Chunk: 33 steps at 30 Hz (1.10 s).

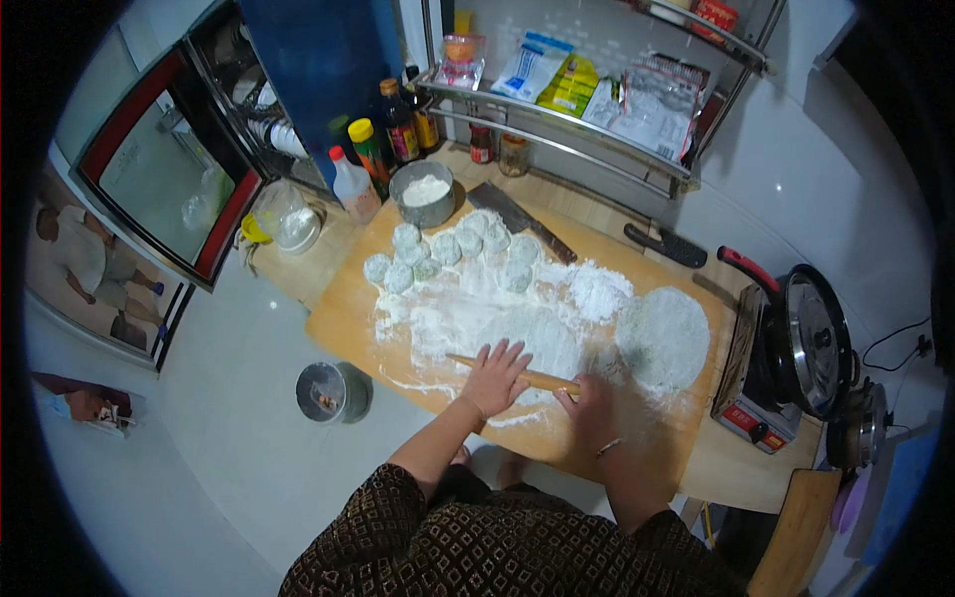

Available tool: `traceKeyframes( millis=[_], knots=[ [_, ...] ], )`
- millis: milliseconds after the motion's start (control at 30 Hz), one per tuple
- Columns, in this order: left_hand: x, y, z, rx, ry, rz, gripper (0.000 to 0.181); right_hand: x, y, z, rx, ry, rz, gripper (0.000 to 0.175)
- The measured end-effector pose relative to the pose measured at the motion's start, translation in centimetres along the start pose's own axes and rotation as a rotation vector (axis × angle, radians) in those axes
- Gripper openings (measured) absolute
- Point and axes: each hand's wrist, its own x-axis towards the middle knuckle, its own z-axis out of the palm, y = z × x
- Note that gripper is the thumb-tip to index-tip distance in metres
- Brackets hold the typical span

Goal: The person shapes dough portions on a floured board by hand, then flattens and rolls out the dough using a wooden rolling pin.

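A wooden rolling pin (548,381) lies across a flour-dusted dough sheet (533,336) on a large wooden board (347,317). My left hand (494,379) rests over the pin's middle, fingers spread and palm down. The pin's right end is held by my right hand (591,407), partly in shadow. To the right lies a flat round of greenish-white dough (664,339). Several floured dough balls (448,248) cluster at the board's back left. Loose flour heaps up in a pile (599,291) behind the dough sheet.
A cleaver (498,207) and a metal bowl (429,216) of flour sit at the back. Sauce bottles (401,123) stand behind. On the right, a lidded pan (817,336) tops a portable stove (753,425). A bucket (358,388) stands below left; a person (89,246) appears far left.
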Motion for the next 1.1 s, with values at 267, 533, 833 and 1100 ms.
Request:
traceKeyframes(
  millis=[267, 533, 833, 1100],
  knots=[
    [-4.3, 0.8, -1.8, 0.029, -0.216, -0.130, 0.057, -0.4, -2.6, -2.2, -0.054, -0.518, 0.266, 0.031],
    [-0.9, -2.8, -2.0, 0.017, -0.136, -0.342, 0.049, 2.2, 1.9, -2.5, -0.065, -0.271, 0.084, 0.027],
    [-5.8, 0.5, -2.2, 0.039, -0.184, -0.246, 0.051, -2.4, 2.8, -1.8, -0.173, -0.192, -0.022, 0.029],
    [-4.8, 0.0, -1.0, 0.011, -0.095, -0.263, 0.049, -0.5, 1.9, -1.3, -0.115, -0.157, -0.045, 0.036]
  ],
)
